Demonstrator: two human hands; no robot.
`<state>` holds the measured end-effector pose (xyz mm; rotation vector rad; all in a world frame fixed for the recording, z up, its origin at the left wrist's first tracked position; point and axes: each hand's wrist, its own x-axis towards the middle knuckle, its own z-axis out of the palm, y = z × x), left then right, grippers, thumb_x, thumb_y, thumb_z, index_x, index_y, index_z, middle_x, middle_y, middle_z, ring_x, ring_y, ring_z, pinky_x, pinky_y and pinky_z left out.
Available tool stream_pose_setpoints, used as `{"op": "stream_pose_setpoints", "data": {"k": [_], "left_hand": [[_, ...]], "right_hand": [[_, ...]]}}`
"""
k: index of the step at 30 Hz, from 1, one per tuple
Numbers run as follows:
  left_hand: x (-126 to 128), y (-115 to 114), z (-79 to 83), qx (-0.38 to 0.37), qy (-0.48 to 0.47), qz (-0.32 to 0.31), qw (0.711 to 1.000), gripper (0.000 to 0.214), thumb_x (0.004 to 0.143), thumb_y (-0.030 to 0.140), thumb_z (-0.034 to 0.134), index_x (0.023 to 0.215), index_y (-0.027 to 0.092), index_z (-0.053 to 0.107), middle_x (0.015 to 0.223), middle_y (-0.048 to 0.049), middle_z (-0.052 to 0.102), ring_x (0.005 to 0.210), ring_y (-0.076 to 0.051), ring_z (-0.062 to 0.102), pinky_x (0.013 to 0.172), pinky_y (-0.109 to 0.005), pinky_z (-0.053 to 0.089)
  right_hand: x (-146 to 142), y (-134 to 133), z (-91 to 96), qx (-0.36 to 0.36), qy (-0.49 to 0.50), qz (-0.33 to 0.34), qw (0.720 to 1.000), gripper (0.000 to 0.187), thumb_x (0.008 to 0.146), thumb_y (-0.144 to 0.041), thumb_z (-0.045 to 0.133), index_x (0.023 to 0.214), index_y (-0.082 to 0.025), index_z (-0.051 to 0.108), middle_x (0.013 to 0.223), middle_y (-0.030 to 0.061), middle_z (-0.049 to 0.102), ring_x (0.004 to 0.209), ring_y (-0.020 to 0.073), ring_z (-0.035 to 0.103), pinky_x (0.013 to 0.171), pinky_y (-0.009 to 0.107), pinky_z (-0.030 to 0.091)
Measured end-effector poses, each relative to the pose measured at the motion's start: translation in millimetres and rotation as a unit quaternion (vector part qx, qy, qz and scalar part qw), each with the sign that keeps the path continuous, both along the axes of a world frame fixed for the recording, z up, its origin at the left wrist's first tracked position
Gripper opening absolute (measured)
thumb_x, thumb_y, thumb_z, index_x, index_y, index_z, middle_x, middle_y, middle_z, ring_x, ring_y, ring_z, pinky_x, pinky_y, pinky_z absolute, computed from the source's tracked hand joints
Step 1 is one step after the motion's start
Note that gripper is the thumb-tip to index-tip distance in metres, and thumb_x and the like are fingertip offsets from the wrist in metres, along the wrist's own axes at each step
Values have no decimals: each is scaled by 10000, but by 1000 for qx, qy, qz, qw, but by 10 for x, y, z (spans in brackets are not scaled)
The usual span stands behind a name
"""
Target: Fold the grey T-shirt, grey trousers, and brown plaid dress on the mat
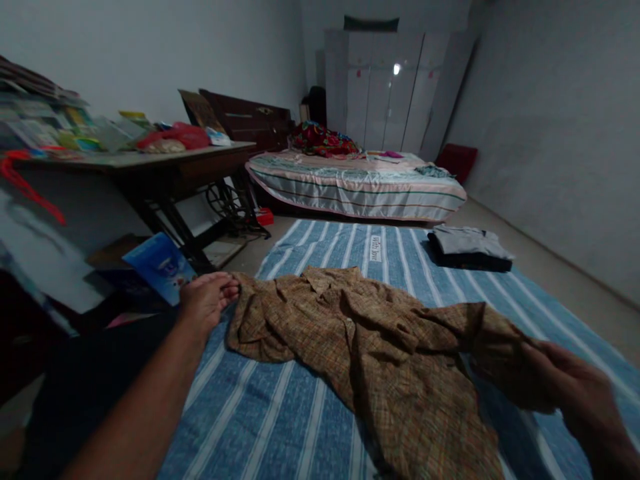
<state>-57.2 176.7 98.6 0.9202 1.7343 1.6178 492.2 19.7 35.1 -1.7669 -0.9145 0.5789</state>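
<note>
A crumpled brown checked shirt (370, 347) lies spread across a blue and white striped mattress (280, 420). My left hand (206, 301) reaches to the shirt's far left edge and pinches the fabric there, fingers closed on it. My right hand (575, 387) is at the lower right, fingers wrapped round the shirt's right end, which is lifted slightly off the mattress.
Folded grey and dark clothes (469, 248) sit at the mattress's far right. A bed (357, 183) with colourful cloth stands behind, a white wardrobe (390, 93) beyond it. A cluttered sewing-machine table (165, 167) stands at left, with a blue book (160, 265) beneath it.
</note>
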Motion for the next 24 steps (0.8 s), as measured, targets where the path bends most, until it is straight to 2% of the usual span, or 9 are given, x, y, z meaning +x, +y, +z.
{"op": "stream_pose_setpoints", "data": {"k": [5, 7, 9, 13, 16, 18, 20, 22, 24], "left_hand": [[262, -237, -173, -53, -32, 4, 998, 105, 708, 114, 559, 807, 127, 525, 553, 43, 586, 454, -65, 530, 473, -156, 427], [426, -319, -232, -67, -23, -33, 997, 133, 685, 171, 597, 807, 128, 567, 582, 27, 612, 457, -74, 533, 457, -164, 416], [611, -410, -311, -81, 14, -112, 990, 182, 659, 251, 627, 797, 137, 594, 612, 12, 635, 470, -90, 547, 462, -185, 425], [958, -609, -500, -110, 122, -299, 940, 225, 652, 377, 601, 739, 170, 584, 561, 33, 583, 455, -108, 525, 457, -214, 402], [1150, -744, -619, -127, 178, -397, 892, 219, 704, 402, 546, 703, 185, 570, 527, 47, 522, 450, -113, 499, 464, -228, 376], [1242, -814, -681, -123, 227, -437, 861, 208, 732, 389, 525, 699, 190, 578, 539, 39, 526, 488, -122, 509, 489, -233, 368], [1312, -867, -736, -112, 271, -462, 837, 190, 751, 362, 518, 719, 191, 595, 579, 25, 557, 546, -133, 529, 523, -236, 367], [1363, -903, -787, -104, 293, -482, 819, 185, 769, 344, 509, 734, 190, 606, 615, 13, 580, 584, -139, 539, 545, -238, 364], [1397, -926, -830, -101, 299, -493, 811, 182, 777, 334, 506, 730, 188, 604, 629, 7, 585, 593, -140, 539, 549, -240, 357]], "right_hand": [[-269, 106, -160, -56, -105, 104, 987, 447, 653, -577, 631, 833, -182, 738, 731, 30, 727, 708, 254, 679, 580, 289, 514], [-400, 143, -191, -54, -142, 124, 981, 455, 687, -574, 590, 877, -187, 737, 785, 35, 740, 756, 258, 688, 621, 292, 519], [-534, 164, -219, -56, -163, 147, 974, 467, 718, -554, 565, 955, -186, 725, 842, 47, 746, 798, 258, 693, 660, 296, 523], [-788, 170, -257, -58, -184, 199, 961, 514, 782, -533, 518, 1126, -176, 654, 898, 68, 741, 818, 247, 693, 686, 302, 512], [-972, 173, -268, -48, -209, 234, 948, 578, 827, -540, 467, 1256, -166, 567, 766, 37, 711, 683, 219, 669, 619, 293, 477], [-1103, 174, -274, -52, -235, 261, 935, 614, 839, -545, 464, 1328, -177, 511, 672, 0, 668, 598, 202, 634, 574, 281, 444], [-1238, 168, -282, -71, -259, 287, 920, 627, 845, -534, 481, 1379, -205, 472, 668, -9, 663, 607, 201, 635, 575, 275, 434], [-1362, 161, -293, -93, -273, 316, 904, 632, 839, -504, 510, 1396, -209, 465, 737, 18, 696, 676, 219, 664, 606, 282, 446], [-1453, 168, -299, -108, -281, 346, 889, 569, 837, -433, 516, 1348, -182, 525, 832, 64, 724, 759, 241, 685, 651, 295, 458]]}}
